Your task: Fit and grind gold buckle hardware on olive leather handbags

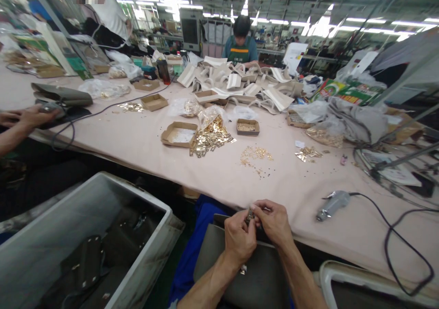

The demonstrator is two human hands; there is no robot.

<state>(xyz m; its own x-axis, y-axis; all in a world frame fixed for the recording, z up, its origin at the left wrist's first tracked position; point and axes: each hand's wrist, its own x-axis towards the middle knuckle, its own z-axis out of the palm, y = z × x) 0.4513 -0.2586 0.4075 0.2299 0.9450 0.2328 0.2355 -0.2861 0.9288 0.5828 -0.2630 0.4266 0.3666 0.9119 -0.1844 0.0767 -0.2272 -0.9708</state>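
Note:
A dark grey-green bag (210, 253), leather-like in look, lies across my lap at the table's front edge. Above it my left hand (240, 238) pinches a small shiny metal fitting (250, 216). My right hand (275, 221) meets it from the other side, its fingertips closed on the same fitting. Fingers cover much of the fitting, so its exact shape is hidden. Another small metal piece (243, 269) shows on the bag below my left wrist.
On the pink-covered table (206, 181) lie gold metal plates (212, 137), small gold parts (255, 154) and a corded power screwdriver (332, 205). A grey bin (99, 181) with dark bags stands at left. Co-workers sit across (240, 48) and at left, one hand (37, 115) showing.

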